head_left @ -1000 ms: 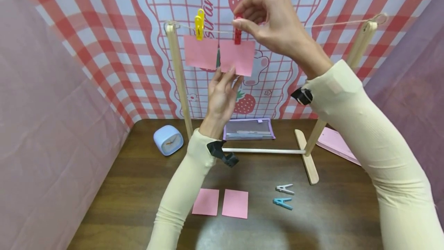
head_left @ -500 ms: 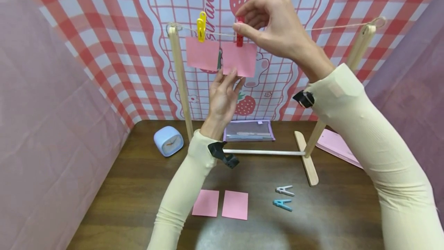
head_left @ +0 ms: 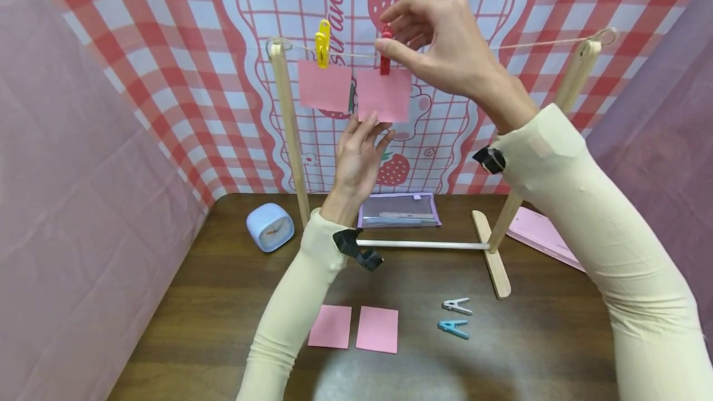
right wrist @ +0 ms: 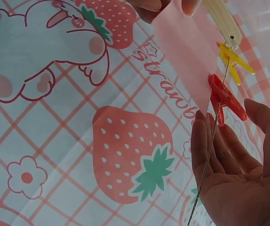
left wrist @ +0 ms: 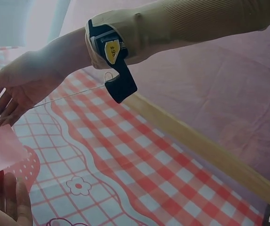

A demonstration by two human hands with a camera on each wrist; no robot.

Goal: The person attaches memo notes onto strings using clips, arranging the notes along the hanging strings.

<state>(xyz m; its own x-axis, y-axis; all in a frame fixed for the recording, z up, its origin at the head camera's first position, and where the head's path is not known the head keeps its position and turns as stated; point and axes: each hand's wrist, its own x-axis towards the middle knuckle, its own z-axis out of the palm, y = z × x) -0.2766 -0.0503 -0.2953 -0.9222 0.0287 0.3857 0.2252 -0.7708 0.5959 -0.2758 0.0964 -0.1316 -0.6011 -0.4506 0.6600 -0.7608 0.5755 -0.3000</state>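
- Left, mid-height of the head view: blue clock (head_left: 270,228) on the desk (head_left: 189,333), well apart from both hands.
- Just right of the clock: left wooden post (head_left: 292,129), top end tied to a cord (head_left: 535,44) running toward the upper right.
- Upper left of centre: yellow clothespin (head_left: 322,48) on the cord, clamped to the top edge of the left hanging card (head_left: 325,86).
- Bottom centre: left pink sheet (head_left: 331,328) and right pink sheet (head_left: 377,330) flat on the desk, side by side.
- Centre: left hand (head_left: 356,163) raised, pinching the lower edge of the right hanging card (head_left: 384,94) from below.
- Upper centre: right hanging card directly above the left hand and lower left of the right hand (head_left: 445,42), with red clothespin (head_left: 385,65) at the top edge.
- Middle: purple-edged pouch (head_left: 399,210) behind a white bar (head_left: 426,244).
- Upper right of centre: right hand with thumb and fingers loosely parted around the red clothespin's handles; thumb contact unclear.
- Lower right of centre: white clothespin (head_left: 457,306) just above blue clothespin (head_left: 453,328).
- Right: right wooden post (head_left: 576,76), partly hidden by the right sleeve (head_left: 613,221); pink case (head_left: 540,235) nearby.
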